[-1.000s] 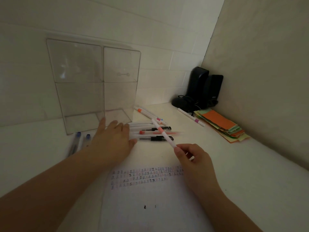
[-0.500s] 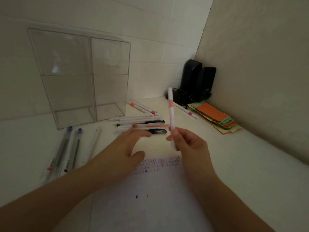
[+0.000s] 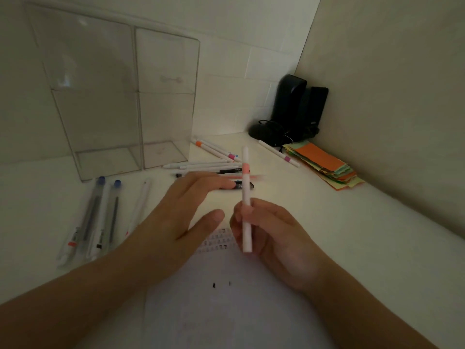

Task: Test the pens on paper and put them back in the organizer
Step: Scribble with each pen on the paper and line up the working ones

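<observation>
White desk, head view: right hand (image 3: 264, 230) now holds the white pen with a pink band (image 3: 245, 197) upright, raised off the printed paper (image 3: 226, 311). Left hand (image 3: 186, 212), fingers loose, has left the paper, reaching toward it, likely uncapping. Clear acrylic organizer (image 3: 113, 96) stands empty behind.

The right hand (image 3: 266, 235) pinches a white pen with a pink band (image 3: 246, 197) upright above the white sheet of paper with rows of small marks (image 3: 226, 311), the left hand (image 3: 181, 212) hovers with straight fingers beside it, and a clear plastic 2-column organizer (image 3: 120, 96) stands behind
</observation>
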{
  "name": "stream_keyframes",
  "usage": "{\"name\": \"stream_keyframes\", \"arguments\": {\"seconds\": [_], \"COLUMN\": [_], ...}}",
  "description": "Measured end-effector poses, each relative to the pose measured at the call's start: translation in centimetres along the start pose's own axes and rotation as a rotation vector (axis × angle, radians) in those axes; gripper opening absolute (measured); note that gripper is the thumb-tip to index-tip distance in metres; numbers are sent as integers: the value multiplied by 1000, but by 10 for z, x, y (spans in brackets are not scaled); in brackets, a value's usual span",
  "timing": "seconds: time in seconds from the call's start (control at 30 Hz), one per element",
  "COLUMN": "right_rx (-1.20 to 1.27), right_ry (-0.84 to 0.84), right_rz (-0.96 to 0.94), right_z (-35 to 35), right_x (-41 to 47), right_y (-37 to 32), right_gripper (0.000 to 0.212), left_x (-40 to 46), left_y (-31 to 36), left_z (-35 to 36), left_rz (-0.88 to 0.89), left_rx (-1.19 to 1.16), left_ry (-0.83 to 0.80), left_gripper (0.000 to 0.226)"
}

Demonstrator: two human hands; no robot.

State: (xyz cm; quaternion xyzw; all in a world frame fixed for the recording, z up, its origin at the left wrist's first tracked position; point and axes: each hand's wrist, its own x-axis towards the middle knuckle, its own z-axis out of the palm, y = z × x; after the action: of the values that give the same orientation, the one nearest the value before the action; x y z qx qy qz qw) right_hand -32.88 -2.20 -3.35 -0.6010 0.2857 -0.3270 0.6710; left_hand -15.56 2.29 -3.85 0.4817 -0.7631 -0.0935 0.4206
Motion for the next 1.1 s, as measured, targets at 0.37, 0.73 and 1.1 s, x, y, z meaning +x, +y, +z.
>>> {"name": "stream_keyframes", "arguments": {"seconds": [0.37,0.73,1.1], "right_rx": [170,-159,-308], "right_ry": [0,-3,532], "right_rz": [-91,-225,-73], "right_z": [-7,3,-20], "right_x": [1,-5,1], "right_y": [0,-1,-6], "right_gripper": [17,22,31], "left_x": [-2,-8,-7], "left_y": [-1,3,-5], "left_z": [4,5,7], "left_rz": [-44,28,-279], "left_rx": [246,149,63], "left_ry": [-28,-163,-164], "left_gripper": [29,46,13]}}
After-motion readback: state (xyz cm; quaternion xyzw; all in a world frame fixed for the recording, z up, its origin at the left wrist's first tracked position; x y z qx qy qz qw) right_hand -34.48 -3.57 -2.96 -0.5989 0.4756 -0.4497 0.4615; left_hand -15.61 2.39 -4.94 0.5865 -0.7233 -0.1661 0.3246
